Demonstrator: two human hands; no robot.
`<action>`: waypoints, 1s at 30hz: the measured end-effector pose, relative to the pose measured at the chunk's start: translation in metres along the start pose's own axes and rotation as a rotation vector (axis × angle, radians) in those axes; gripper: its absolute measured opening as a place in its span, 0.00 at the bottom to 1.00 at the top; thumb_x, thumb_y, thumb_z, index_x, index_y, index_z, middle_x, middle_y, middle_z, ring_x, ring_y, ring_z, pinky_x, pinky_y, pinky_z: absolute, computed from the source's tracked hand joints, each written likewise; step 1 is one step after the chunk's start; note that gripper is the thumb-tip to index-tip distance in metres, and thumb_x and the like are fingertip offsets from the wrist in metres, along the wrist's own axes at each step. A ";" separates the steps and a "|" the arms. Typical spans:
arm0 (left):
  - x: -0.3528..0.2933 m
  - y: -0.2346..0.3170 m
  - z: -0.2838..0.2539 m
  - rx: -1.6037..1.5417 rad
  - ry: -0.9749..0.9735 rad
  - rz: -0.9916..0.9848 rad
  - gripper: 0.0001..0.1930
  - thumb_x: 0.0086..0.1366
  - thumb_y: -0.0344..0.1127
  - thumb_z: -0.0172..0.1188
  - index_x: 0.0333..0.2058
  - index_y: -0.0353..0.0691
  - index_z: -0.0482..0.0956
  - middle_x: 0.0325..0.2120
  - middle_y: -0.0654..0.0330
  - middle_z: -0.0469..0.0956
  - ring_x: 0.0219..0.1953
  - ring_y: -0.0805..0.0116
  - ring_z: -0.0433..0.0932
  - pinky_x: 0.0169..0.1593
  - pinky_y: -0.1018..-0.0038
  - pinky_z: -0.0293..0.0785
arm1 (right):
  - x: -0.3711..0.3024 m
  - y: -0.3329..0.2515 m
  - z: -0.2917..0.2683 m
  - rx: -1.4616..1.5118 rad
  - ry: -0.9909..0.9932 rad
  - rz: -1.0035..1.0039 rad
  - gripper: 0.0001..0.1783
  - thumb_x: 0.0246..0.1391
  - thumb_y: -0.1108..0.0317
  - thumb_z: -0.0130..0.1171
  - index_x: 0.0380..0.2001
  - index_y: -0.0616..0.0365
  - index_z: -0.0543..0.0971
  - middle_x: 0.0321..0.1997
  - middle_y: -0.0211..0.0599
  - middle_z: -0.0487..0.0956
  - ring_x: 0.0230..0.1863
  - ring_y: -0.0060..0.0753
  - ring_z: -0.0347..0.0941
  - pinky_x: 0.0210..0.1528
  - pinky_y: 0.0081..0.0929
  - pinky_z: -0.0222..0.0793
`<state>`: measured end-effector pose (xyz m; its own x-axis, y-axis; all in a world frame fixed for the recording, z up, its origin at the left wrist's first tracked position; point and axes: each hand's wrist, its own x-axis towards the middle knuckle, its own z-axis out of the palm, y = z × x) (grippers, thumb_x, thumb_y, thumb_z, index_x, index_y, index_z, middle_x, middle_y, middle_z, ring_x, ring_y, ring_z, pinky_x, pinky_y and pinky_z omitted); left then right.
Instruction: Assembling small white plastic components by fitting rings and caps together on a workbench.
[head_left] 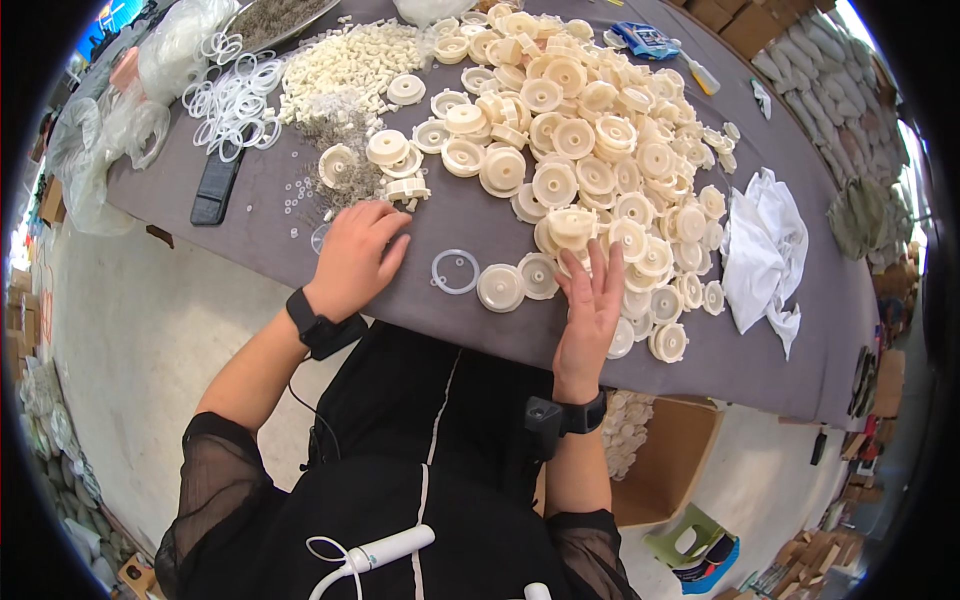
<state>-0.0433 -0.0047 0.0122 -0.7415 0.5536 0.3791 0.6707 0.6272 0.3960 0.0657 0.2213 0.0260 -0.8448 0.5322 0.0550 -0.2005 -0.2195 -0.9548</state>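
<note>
My left hand (352, 252) is over the near left part of the table, palm down, its thumb apart from its bent fingers. Just beyond its fingertips lie a cream ribbed plastic cap (407, 188) and a tangle of thin metal springs (352, 160). My right hand (590, 315) reaches to the near edge of a large heap of round cream plastic caps (600, 130). Its fingers are spread and touch the heap beside a raised cap (572, 227). Between my hands lie a clear ring (455, 271) and two translucent round discs (500, 288).
Small cream plastic pieces (350, 65), white rings (235, 100) and a black phone (214, 190) lie at the left of the grey-covered table (480, 345). A white cloth (765, 245) lies at the right. Below the table's edge stands a cardboard box (665, 455) with more caps.
</note>
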 end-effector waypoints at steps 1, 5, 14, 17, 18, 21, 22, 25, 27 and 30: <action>0.006 -0.003 0.003 0.103 0.010 0.041 0.10 0.54 0.31 0.60 0.37 0.38 0.76 0.33 0.56 0.73 0.38 0.58 0.72 0.43 0.67 0.67 | -0.002 0.001 0.000 -0.091 0.047 -0.082 0.39 0.57 0.73 0.54 0.66 0.64 0.45 0.61 0.51 0.62 0.54 0.35 0.67 0.51 0.30 0.66; 0.027 -0.006 0.016 0.394 -0.085 0.041 0.07 0.55 0.34 0.59 0.30 0.38 0.76 0.28 0.58 0.71 0.35 0.61 0.72 0.40 0.67 0.66 | -0.013 0.012 -0.003 -0.327 -0.024 -0.178 0.33 0.56 0.75 0.53 0.63 0.64 0.54 0.63 0.46 0.62 0.56 0.33 0.65 0.53 0.28 0.64; 0.037 -0.011 0.028 0.400 -0.070 0.073 0.07 0.51 0.35 0.61 0.27 0.40 0.75 0.29 0.59 0.73 0.36 0.62 0.73 0.38 0.68 0.68 | -0.026 0.038 0.028 -0.148 -0.282 0.155 0.11 0.57 0.74 0.54 0.42 0.65 0.78 0.34 0.37 0.81 0.33 0.20 0.76 0.37 0.17 0.71; 0.043 -0.015 0.027 0.409 -0.114 -0.008 0.08 0.51 0.35 0.62 0.27 0.39 0.75 0.29 0.59 0.73 0.36 0.61 0.74 0.38 0.68 0.69 | -0.024 0.036 0.034 -0.161 -0.337 0.189 0.12 0.58 0.73 0.53 0.43 0.66 0.77 0.35 0.38 0.81 0.32 0.20 0.76 0.36 0.17 0.71; 0.042 -0.018 0.027 0.411 -0.113 -0.009 0.08 0.51 0.35 0.62 0.27 0.39 0.75 0.29 0.59 0.73 0.36 0.61 0.74 0.38 0.68 0.69 | -0.024 0.035 0.035 -0.182 -0.350 0.193 0.12 0.58 0.73 0.53 0.44 0.67 0.76 0.35 0.39 0.81 0.32 0.21 0.76 0.36 0.17 0.71; 0.038 -0.018 0.026 0.413 -0.080 -0.017 0.07 0.50 0.34 0.62 0.27 0.39 0.75 0.26 0.59 0.73 0.33 0.60 0.74 0.36 0.67 0.69 | -0.024 0.034 0.034 -0.184 -0.358 0.235 0.14 0.58 0.72 0.52 0.46 0.67 0.75 0.37 0.39 0.81 0.32 0.21 0.77 0.35 0.16 0.71; 0.035 -0.009 0.022 0.223 -0.065 -0.046 0.07 0.50 0.34 0.62 0.26 0.39 0.75 0.24 0.60 0.73 0.31 0.60 0.74 0.34 0.67 0.69 | -0.022 0.034 0.032 -0.185 -0.355 0.232 0.14 0.58 0.72 0.52 0.46 0.67 0.75 0.37 0.39 0.81 0.32 0.21 0.77 0.35 0.16 0.71; 0.025 0.027 0.007 -0.155 -0.071 -0.103 0.06 0.51 0.32 0.62 0.25 0.40 0.75 0.22 0.61 0.73 0.26 0.61 0.73 0.30 0.68 0.69 | -0.023 0.032 0.032 -0.103 -0.276 0.308 0.15 0.60 0.71 0.51 0.47 0.67 0.75 0.38 0.40 0.81 0.32 0.23 0.78 0.35 0.18 0.73; 0.017 0.042 0.005 -0.385 -0.093 0.093 0.06 0.50 0.32 0.65 0.27 0.40 0.77 0.22 0.61 0.73 0.25 0.62 0.72 0.30 0.69 0.68 | -0.020 0.036 0.032 0.155 -0.254 0.463 0.15 0.60 0.71 0.51 0.47 0.68 0.75 0.40 0.43 0.80 0.34 0.25 0.78 0.36 0.20 0.76; 0.015 0.046 0.006 -0.383 -0.114 0.188 0.09 0.50 0.30 0.65 0.33 0.41 0.79 0.26 0.59 0.75 0.29 0.60 0.74 0.34 0.68 0.71 | -0.019 0.037 0.025 0.232 -0.240 0.471 0.14 0.61 0.71 0.51 0.46 0.69 0.75 0.41 0.45 0.79 0.36 0.29 0.79 0.38 0.23 0.77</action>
<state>-0.0238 0.0355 0.0311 -0.5888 0.7091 0.3879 0.7366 0.2733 0.6186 0.0621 0.1821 -0.0028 -0.9527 0.1392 -0.2701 0.1441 -0.5756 -0.8049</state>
